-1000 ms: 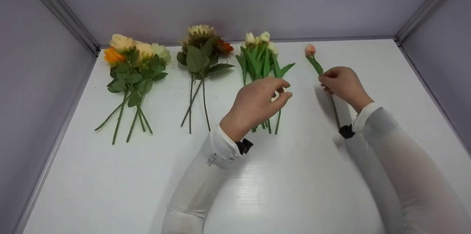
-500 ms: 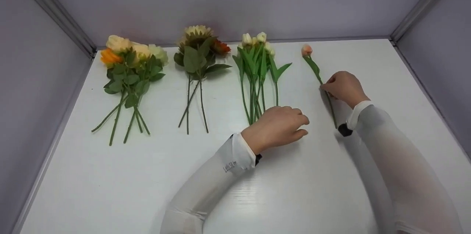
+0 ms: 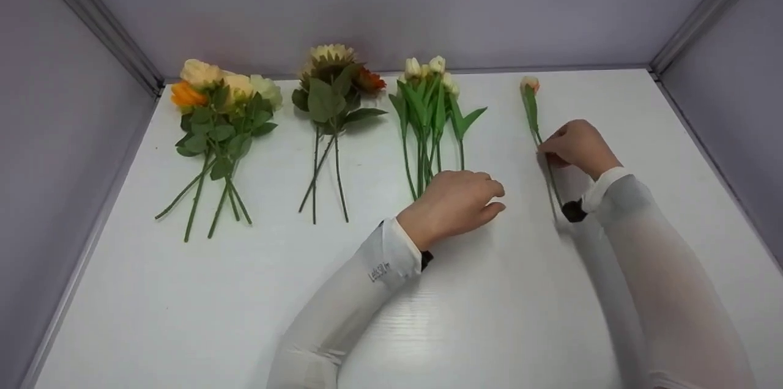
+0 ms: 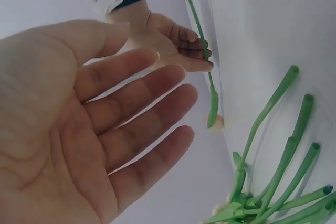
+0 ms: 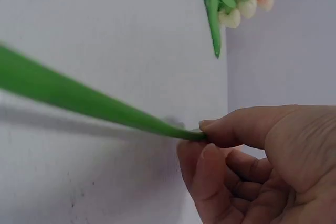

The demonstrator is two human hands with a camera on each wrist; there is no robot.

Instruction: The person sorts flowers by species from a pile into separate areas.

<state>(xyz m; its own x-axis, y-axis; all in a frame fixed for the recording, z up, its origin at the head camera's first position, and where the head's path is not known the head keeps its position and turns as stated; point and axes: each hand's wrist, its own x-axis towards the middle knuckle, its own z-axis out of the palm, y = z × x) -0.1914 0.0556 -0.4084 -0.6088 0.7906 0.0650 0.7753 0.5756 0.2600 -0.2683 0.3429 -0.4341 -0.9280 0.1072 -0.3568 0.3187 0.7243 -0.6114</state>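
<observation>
A pink tulip [image 3: 531,109] is pinched at its green stem between the thumb and fingers of my right hand [image 3: 581,147]. In the right wrist view the stem [image 5: 100,103] runs from the fingertips out past the left edge, close above the white surface. My left hand [image 3: 456,202] hovers over the stem ends of a bunch of white tulips [image 3: 439,111]. Its fingers are extended and hold nothing, as the left wrist view shows with the palm [image 4: 58,129] up close. Part of the bunch's stems is hidden behind this hand.
Orange, peach and pale roses [image 3: 202,74] lie at the far left of the white table [image 3: 202,315]. Beside them is a group of dark-leaved flowers [image 3: 327,98], cream and rust-red. Grey panels [image 3: 391,3] enclose the table at the back and sides.
My left hand has come nearer from over the tulip bunch, then shifted slightly back left. My right hand has slid down the pink tulip's stem, and the tulip has turned, its head now farther right.
</observation>
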